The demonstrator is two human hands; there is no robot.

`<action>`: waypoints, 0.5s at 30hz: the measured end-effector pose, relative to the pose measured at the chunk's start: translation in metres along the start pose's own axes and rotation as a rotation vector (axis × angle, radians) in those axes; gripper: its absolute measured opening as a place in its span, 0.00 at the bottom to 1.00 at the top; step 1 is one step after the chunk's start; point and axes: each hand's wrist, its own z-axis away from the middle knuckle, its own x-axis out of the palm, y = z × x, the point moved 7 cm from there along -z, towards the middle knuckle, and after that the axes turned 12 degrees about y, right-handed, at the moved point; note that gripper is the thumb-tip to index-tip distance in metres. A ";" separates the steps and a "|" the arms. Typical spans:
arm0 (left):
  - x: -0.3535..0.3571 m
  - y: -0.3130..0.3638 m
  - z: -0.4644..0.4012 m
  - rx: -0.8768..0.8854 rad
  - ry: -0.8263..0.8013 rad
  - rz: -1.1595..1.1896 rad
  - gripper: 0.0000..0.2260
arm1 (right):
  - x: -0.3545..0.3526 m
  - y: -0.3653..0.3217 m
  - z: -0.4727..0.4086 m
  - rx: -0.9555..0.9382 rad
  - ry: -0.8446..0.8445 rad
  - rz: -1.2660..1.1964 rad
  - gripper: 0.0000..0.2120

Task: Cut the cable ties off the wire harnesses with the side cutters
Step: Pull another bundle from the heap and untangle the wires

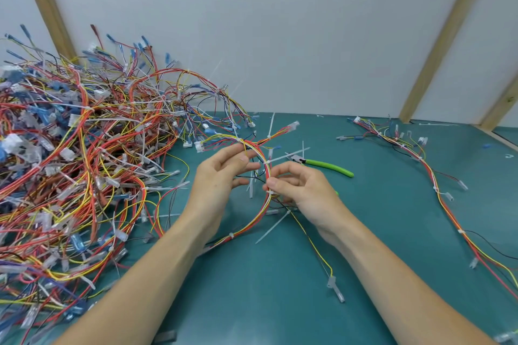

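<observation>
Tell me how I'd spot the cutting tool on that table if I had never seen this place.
Start at the teal table and find the person's right hand, which pinches a wire harness. Just beyond that hand, toward the wall, lie the side cutters. Among all the red and yellow wires and white cable ties, they alone have thick bright green handles.

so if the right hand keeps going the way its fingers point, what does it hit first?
The right hand points left and already pinches the wire bundle. Just past that, the left hand's fingers probably come first, though depth is unclear.
</observation>
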 end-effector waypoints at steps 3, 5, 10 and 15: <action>-0.006 0.004 0.000 0.110 0.102 -0.119 0.09 | -0.010 0.000 -0.004 0.005 0.081 -0.028 0.04; -0.008 0.008 0.000 0.198 0.125 -0.202 0.07 | -0.015 0.000 -0.006 0.025 0.126 -0.058 0.03; 0.019 -0.001 0.016 0.254 -0.163 -0.370 0.02 | -0.018 0.002 -0.006 0.069 0.148 -0.100 0.03; 0.020 -0.005 0.017 0.274 -0.203 -0.411 0.07 | -0.019 0.007 -0.008 0.090 0.147 -0.070 0.06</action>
